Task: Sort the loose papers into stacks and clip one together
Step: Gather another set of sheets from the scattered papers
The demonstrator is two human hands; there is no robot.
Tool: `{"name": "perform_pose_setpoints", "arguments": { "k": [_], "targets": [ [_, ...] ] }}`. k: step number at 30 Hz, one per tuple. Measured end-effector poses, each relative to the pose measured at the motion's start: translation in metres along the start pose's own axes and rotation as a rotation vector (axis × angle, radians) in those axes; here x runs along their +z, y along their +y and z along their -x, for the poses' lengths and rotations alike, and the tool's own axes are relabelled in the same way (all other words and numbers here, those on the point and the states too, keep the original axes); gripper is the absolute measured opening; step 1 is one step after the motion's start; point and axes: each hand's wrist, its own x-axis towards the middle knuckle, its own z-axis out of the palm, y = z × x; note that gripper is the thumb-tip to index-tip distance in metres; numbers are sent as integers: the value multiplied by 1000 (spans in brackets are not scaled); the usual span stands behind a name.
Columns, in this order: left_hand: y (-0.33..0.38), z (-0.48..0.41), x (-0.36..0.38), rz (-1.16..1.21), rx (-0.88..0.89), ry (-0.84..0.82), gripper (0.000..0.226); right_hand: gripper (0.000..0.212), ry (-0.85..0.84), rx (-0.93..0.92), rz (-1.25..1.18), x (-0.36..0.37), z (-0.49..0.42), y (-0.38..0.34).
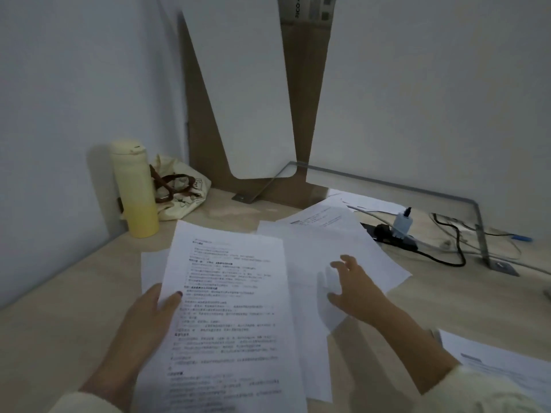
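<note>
The left hand (146, 317) pinches a printed sheet (232, 308) at its left edge, with the thumb on top of the page and the fingers hidden beneath it. The sheet runs from that hand up and to the right, and it covers a blank page (152, 269) whose corner shows just beyond the thumb.

The right hand (354, 287) is spread wide with its fingers loosely bent, and it grips nothing. It sits over the loose papers (328, 242) fanned out just right of the printed sheet. Blur hides whether the fingertips touch them. A page with a few lines of print (322, 217) lies on the far side of that fan.

Another stack (507, 365) lies near the right forearm at the lower right edge of the desk (74, 308).

Farther off, a pale yellow bottle (135, 189) stands upright in the left corner, touching a cloth bag (182, 189). On the right, a power strip (393, 236) holds a white plug (402, 223).
</note>
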Motion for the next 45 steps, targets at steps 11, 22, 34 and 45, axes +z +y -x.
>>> {"name": "perform_pose_setpoints", "arguments": {
  "k": [11, 22, 34, 45],
  "targets": [
    [-37, 1, 15, 84, -8, 145, 14, 36, -105, -150, 393, 24, -36, -10],
    [-40, 5, 15, 121, 56, 172, 12, 38, -135, -211, 393, 16, -43, 5],
    [-38, 3, 17, 134, 48, 221, 11, 23, 270, 75, 65, 31, -34, 1],
    [-47, -3, 18, 85, 29, 231, 24, 17, 612, 26, -1087, -79, 26, -41]
  ]
}}
